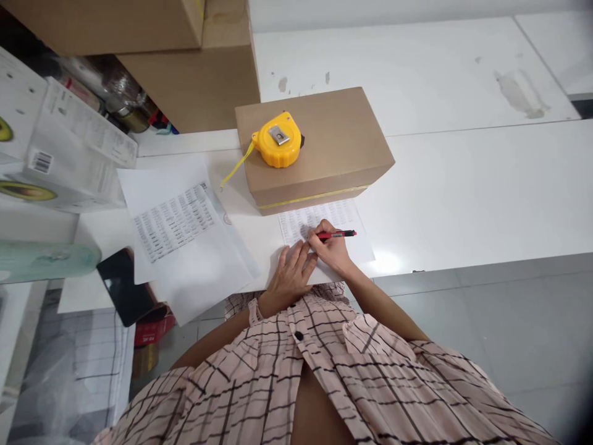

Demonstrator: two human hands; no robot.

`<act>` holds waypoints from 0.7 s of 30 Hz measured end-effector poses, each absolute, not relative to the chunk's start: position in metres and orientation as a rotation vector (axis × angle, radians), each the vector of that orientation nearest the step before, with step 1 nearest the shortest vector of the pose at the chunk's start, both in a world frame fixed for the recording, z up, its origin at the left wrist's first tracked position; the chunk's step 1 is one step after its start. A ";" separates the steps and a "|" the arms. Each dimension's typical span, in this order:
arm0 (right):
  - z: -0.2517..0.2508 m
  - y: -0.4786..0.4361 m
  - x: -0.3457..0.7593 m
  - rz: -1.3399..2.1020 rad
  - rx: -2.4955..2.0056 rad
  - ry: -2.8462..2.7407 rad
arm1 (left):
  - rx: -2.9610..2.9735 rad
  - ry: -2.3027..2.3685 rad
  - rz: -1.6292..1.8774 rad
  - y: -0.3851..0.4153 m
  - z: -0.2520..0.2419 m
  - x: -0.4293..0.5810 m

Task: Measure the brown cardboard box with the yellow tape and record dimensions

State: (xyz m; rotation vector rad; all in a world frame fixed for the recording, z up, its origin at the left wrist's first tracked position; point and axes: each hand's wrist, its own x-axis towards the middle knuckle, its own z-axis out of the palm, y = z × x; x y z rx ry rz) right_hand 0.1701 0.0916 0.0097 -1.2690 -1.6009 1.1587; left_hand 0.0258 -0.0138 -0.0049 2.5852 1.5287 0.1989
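Observation:
My right hand [331, 250] is closed round a red pen [338, 234], its tip on a printed sheet [345, 216] of small rows of text near the table's front edge. My left hand [291, 274] lies flat on the same sheet with its fingers stretched out, just left of the pen hand. Right behind the sheet stands a closed cardboard box [333, 145] with a yellow tape measure [277, 140] on top. The yellow tape runs out of the measure and around the box.
Loose printed sheets [173, 219] lie to the left on the white table [463, 185], with a black phone [124, 287] at the edge. Larger cardboard boxes [194, 80] stand behind, white product boxes [60, 148] and a pale green bottle [46, 261] at far left.

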 end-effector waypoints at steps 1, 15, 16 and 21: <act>0.010 0.092 0.170 1.158 -1.269 -1.608 | 2.585 1.529 0.204 -0.014 -0.005 0.026; 0.009 0.091 0.169 1.129 -1.285 -1.641 | 2.648 1.549 0.253 -0.014 -0.005 0.026; 0.009 0.091 0.169 1.128 -1.289 -1.648 | 2.663 1.552 0.267 -0.014 -0.006 0.026; 0.009 0.091 0.169 1.107 -1.262 -1.652 | 2.744 1.581 0.318 -0.014 -0.009 0.026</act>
